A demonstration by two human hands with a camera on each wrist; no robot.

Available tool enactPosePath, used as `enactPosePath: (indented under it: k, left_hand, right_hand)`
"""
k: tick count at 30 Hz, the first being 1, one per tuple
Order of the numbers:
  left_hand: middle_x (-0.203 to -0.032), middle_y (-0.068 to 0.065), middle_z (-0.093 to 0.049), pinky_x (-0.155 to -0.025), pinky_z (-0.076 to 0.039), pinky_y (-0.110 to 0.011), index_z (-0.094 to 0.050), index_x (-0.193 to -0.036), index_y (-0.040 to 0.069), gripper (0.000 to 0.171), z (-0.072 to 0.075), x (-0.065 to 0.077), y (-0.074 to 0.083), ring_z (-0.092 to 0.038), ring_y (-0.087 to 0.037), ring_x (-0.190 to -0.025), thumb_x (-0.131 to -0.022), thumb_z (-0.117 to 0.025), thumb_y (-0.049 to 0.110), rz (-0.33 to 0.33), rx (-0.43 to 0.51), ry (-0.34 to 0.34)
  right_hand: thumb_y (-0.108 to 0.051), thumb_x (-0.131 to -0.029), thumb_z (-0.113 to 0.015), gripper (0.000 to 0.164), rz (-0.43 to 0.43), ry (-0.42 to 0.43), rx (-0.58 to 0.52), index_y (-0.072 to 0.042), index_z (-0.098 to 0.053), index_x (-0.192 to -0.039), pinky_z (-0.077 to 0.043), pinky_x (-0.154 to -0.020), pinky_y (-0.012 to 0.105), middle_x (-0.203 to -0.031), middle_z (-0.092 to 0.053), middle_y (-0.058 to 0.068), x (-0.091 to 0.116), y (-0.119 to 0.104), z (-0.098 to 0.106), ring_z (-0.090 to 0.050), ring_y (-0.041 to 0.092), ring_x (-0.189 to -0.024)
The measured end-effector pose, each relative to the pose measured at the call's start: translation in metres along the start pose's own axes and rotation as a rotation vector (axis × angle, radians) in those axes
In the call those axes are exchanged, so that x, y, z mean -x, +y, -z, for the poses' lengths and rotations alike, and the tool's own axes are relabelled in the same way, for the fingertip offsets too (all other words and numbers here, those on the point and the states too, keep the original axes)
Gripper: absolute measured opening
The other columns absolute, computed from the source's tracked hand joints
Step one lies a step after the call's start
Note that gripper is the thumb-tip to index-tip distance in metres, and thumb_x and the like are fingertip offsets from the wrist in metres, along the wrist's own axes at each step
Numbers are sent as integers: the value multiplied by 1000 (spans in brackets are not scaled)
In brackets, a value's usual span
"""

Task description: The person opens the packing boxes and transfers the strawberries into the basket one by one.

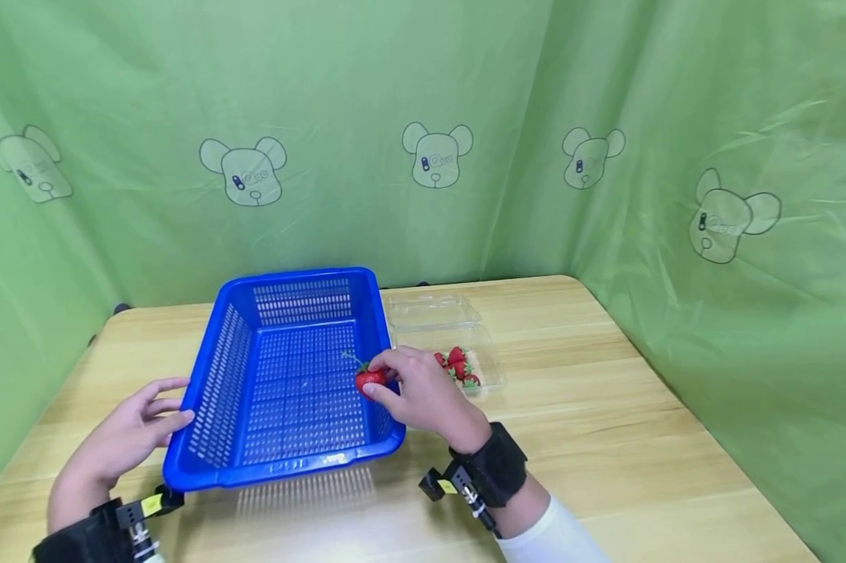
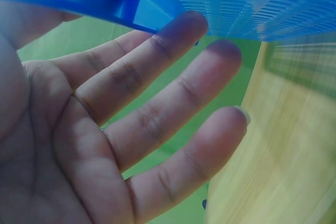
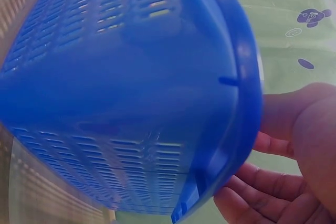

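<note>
A red strawberry (image 1: 370,381) with a green cap and thin stem is pinched between the thumb and fingertips of my right hand (image 1: 426,391). It hangs just inside the right rim of a blue slotted plastic basket (image 1: 303,466). In the right wrist view, my hand (image 3: 294,171) reaches past the basket's rim (image 3: 253,82), which hides the strawberry. At the basket's left side, my left hand (image 1: 129,432) has its thumb at the rim and its fingers along the outside. The left wrist view shows those fingers (image 2: 152,121) spread and nearly straight beneath the rim.
Right of the basket, a clear plastic clamshell box (image 1: 489,352) lies with its lid back, holding several strawberries (image 1: 458,366). Both stand on a light wooden table (image 1: 606,422). A green curtain (image 1: 367,70) with bear outlines surrounds the back and sides.
</note>
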State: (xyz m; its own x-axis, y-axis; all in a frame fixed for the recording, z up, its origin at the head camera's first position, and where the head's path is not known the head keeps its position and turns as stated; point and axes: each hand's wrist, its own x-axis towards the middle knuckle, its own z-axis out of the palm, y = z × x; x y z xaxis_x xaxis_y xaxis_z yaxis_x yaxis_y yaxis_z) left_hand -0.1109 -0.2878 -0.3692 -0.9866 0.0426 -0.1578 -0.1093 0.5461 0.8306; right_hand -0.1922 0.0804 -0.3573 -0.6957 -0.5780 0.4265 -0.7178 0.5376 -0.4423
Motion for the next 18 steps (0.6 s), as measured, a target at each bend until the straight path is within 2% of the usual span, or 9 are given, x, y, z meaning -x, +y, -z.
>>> enactPosePath:
  k: [10, 18]
  left_hand:
    - [-134, -41, -40, -83, -54, -49, -18, -144, -6, 60, 4, 1, 2, -56, -41, -108, -100, -49, 21, 7, 0, 11]
    - [-132, -40, -43, -83, -54, -48, -21, -143, -7, 59, -1, 2, 3, -55, -42, -110, -99, -51, 21, -10, 16, 11]
  right_hand:
    - [-27, -88, -69, 20, 6, -17, 14, -11, -66, -99, -54, -66, 25, -86, -64, -2, -4, -2, -3, -56, 10, -77]
    - [-29, -87, -69, 21, -25, -51, 25, -12, -66, -99, -55, -70, 28, -92, -65, -1, 1, -3, -2, -58, 12, -81]
